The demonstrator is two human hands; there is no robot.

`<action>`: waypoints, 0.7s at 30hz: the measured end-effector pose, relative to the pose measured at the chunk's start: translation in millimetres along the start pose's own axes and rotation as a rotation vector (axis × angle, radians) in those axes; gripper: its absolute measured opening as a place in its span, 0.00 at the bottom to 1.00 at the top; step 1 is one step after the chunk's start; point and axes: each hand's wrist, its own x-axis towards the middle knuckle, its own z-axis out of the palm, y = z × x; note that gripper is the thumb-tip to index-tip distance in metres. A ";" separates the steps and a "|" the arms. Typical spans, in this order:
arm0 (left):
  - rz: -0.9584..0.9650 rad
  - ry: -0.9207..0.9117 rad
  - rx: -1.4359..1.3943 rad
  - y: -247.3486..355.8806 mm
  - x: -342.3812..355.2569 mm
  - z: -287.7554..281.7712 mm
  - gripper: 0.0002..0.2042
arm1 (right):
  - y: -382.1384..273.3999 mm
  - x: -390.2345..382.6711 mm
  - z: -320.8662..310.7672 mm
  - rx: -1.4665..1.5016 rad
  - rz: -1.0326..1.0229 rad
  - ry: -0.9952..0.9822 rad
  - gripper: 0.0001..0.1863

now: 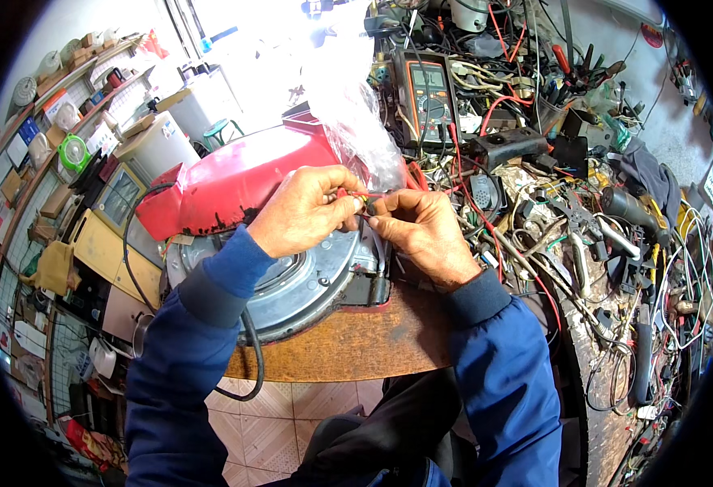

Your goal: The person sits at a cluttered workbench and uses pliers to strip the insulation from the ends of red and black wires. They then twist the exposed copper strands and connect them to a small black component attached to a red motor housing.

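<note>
Above an opened appliance, both my hands meet with their fingertips close together. My left hand (301,211) is closed in a pinch on thin wires (359,195), red and yellowish in colour. Closed as well, my right hand (428,234) pinches at the same wires from the other side; their ends are hidden by the fingers. Beneath lies a round grey metal body (316,290) with a dark rim. A glossy red housing (231,185) stands tilted behind it, partly covered by my left hand. A black cord (254,357) hangs from the appliance over the table edge.
The wooden table (389,345) ends in a curved front edge. To the right, a bench is heaped with tangled cables, pliers (580,264) and parts. A multimeter (428,91) stands behind my right hand, beside a clear plastic bag (365,134). Loaded shelves (48,166) line the left.
</note>
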 end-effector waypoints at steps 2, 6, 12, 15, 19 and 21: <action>0.019 -0.010 -0.012 -7.6 0.5 3.5 0.11 | -0.2 0.8 3.1 0.055 -0.037 0.008 0.02; 0.146 -0.078 0.150 -13.1 5.3 7.9 0.11 | 5.4 3.2 -2.3 0.187 0.071 0.052 0.07; 0.255 0.029 0.437 -8.7 8.4 14.4 0.06 | -6.5 2.7 -0.4 0.238 0.128 0.086 0.06; 0.264 0.039 0.454 -12.6 13.2 17.3 0.05 | -9.3 1.8 0.5 0.206 0.133 0.143 0.05; 0.255 0.030 0.481 -11.3 13.2 18.2 0.05 | -9.2 2.6 1.3 0.259 0.181 0.227 0.04; 0.242 0.009 0.517 -6.2 12.5 18.3 0.05 | -8.0 6.5 -5.9 0.295 0.184 0.313 0.05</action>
